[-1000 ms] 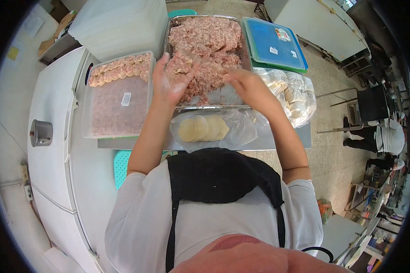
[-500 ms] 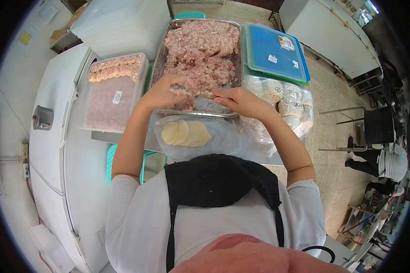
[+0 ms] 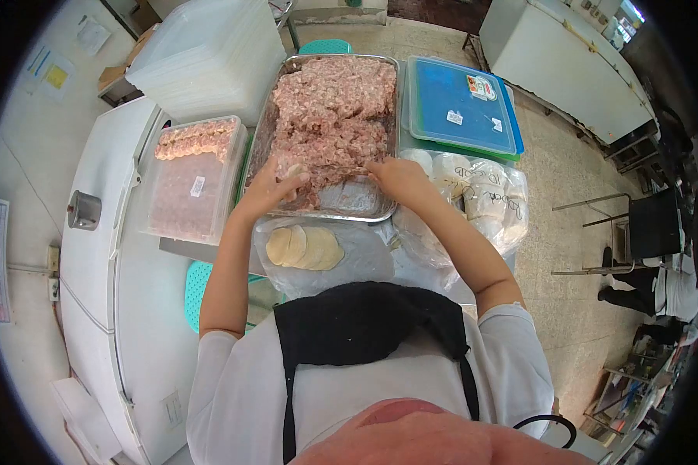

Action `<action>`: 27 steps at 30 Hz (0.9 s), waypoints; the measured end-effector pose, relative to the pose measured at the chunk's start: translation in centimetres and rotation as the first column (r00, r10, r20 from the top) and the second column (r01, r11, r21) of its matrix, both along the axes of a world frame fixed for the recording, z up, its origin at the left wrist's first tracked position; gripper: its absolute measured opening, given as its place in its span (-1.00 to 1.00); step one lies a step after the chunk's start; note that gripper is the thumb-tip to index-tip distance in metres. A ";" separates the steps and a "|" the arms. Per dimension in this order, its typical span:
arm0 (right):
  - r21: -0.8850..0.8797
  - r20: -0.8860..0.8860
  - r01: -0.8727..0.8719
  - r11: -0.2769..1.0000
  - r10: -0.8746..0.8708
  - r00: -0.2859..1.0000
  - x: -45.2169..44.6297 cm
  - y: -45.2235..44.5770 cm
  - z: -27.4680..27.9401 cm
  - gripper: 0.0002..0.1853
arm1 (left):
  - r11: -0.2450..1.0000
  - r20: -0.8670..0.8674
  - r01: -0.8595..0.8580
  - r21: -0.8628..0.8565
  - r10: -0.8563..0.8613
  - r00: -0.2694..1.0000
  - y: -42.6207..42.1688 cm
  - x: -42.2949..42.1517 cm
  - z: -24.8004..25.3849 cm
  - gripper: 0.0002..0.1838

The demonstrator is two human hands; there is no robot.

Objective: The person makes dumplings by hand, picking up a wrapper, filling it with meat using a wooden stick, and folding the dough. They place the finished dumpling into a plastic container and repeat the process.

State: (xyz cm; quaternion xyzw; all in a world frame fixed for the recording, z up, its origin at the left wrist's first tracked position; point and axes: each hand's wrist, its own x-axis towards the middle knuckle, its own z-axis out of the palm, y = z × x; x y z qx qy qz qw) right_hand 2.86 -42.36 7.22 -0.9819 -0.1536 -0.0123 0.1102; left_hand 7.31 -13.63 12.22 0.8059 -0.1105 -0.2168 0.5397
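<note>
A deep metal tray (image 3: 386, 209) holds a big mound of ground meat (image 3: 333, 97), and its near end shows bare metal. Over the tray's near left part, my left hand (image 3: 271, 190) has its fingers curled, with bits of meat on them; what lies in them I cannot make out. My right hand (image 3: 402, 180) is at the tray's near right side, its fingers pinched at the edge of the meat. Whatever it grips is hidden by the fingers and meat. Below the tray, several round dough wrappers (image 3: 306, 248) lie overlapped on a plastic sheet (image 3: 364, 263).
On the left, a clear container (image 3: 186, 201) holds rows of filled dumplings. A stack of clear containers (image 3: 209, 66) stands behind it. To the right are blue-lidded containers (image 3: 457, 101) and a plastic bag of wrapper stacks (image 3: 485, 190). A person (image 3: 667, 291) is far right.
My left hand has shifted left and down from the meat, and the two hands are farther apart. My right hand has stayed near the tray's right side. The view has tilted slightly.
</note>
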 end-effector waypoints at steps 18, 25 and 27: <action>0.259 0.153 -0.132 0.957 0.095 0.984 -6.7 5.1 9.6 -0.67 | 0.962 0.383 0.235 0.139 -0.271 0.883 2.3 -0.3 1.0 -0.59; 0.435 0.099 -0.044 0.899 0.001 0.995 -6.7 6.8 13.1 -0.65 | 0.954 0.406 0.277 -0.117 -0.208 0.890 5.0 -1.6 3.0 -0.57; 0.397 0.111 -0.069 0.915 0.026 0.993 -6.9 9.8 11.8 -0.65 | 0.956 0.300 0.266 -0.123 -0.220 0.928 6.9 -1.0 3.1 -0.57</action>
